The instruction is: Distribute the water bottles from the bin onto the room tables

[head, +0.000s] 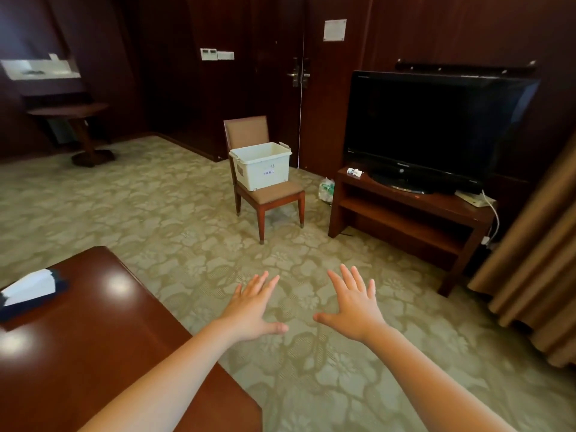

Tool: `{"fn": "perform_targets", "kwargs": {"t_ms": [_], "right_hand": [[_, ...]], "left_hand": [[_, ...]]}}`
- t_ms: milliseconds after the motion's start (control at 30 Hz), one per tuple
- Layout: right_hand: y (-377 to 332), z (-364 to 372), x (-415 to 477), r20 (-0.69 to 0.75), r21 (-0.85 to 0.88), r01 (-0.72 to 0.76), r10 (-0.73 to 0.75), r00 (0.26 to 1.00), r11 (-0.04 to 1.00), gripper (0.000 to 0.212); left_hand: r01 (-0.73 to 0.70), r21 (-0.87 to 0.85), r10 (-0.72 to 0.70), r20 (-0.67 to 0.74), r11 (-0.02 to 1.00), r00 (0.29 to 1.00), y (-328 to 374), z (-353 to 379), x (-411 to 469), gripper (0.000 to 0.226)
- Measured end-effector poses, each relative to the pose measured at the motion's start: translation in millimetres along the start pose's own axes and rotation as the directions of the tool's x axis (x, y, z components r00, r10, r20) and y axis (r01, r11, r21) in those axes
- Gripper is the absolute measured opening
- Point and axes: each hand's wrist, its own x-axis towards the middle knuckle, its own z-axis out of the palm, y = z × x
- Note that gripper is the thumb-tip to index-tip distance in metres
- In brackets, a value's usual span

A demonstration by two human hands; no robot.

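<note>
White plastic bin (260, 165) sat on the seat of a brown chair (268, 194) across the carpet (174, 213), its contents hidden. Nearer, the left hand (254, 310) and right hand (353, 308) hovered empty, fingers spread, beside a glossy wooden bench (93, 338).

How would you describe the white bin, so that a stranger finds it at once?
Find the large black television on its low wooden stand. Left of it stands a brown chair. The bin sits on its seat: a white, open plastic box, the only container there.

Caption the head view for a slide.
Both empty hands spread toward a white bin on a chair.
</note>
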Motion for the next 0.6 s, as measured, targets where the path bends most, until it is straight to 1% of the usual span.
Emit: {"fn": "perform_targets", "kwargs": {"t_ms": [200, 300, 467, 600], "right_hand": [[40.0, -10.7, 85.9, 0.01, 0.003, 0.007, -0.007, 1.0, 1.0, 0.103], [55.3, -15.1, 139.2, 0.028, -0.027, 0.019, -0.018, 0.999, 0.999, 0.103], [78.4, -33.8, 250.4, 0.072, -0.086, 0.02, -0.014, 0.997, 0.996, 0.109], [85.5, -51.9, 346.3, 0.061, -0.071, 0.022, -0.017, 0.998, 0.997, 0.109]], "left_hand": [[0.025, 0.016, -0.025, 0.008, 1.0, 1.0, 5.2, -16.9, 92.3, 0.112], [0.025, 0.021, -0.025, 0.011, 0.999, 1.0, -0.6, -25.0, 151.1, 0.113], [0.025, 0.027, -0.025, 0.013, 0.999, 1.0, -23.2, -48.4, 260.9, 0.115], [0.034, 0.041, -0.034, 0.009, 0.999, 0.999, -51.4, -86.4, 348.7, 0.117]]}}
